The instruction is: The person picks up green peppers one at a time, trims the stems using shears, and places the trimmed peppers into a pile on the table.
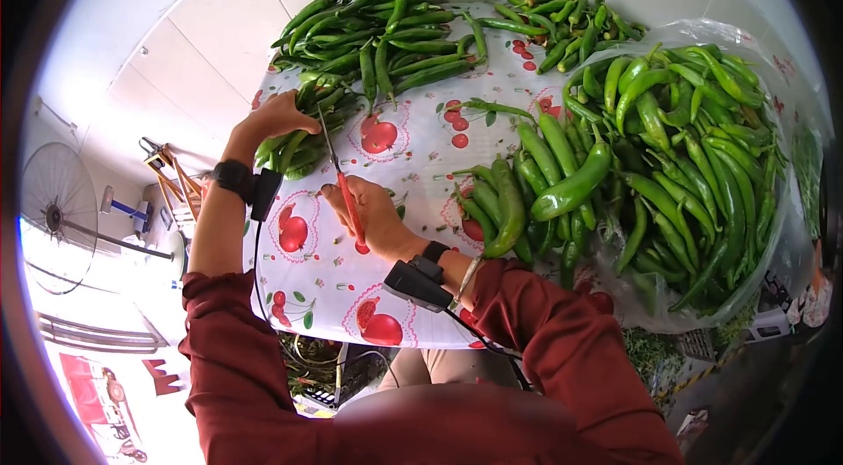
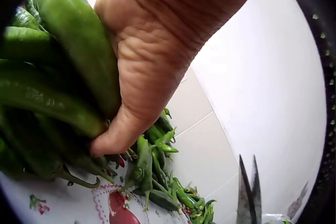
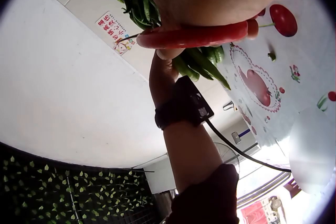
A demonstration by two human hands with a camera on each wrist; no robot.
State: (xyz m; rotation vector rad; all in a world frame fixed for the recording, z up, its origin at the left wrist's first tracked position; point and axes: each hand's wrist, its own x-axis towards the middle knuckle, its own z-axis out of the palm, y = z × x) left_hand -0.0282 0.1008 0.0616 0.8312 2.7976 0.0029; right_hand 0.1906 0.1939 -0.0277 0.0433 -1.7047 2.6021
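Observation:
My left hand (image 1: 274, 118) is at the small pile of green peppers at the table's left edge. In the left wrist view its thumb bends over a thick green pepper (image 2: 79, 45) and presses it against the palm side; the other fingers are hidden behind. My right hand (image 1: 379, 217) grips a pair of scissors by the red handles (image 1: 349, 209). The scissors' blades (image 2: 249, 198) stand slightly apart in the left wrist view. They point up toward the peppers beside my left hand, overlapping the pile's edge in the head view.
A large heap of green peppers (image 1: 369, 26) lies at the back, with a smaller heap (image 1: 571, 21) to its right. A clear plastic bag (image 1: 790, 228) full of peppers fills the right side, with loose peppers (image 1: 500, 210) spilling beside it. Cut stem bits dot the patterned tablecloth (image 1: 334, 298).

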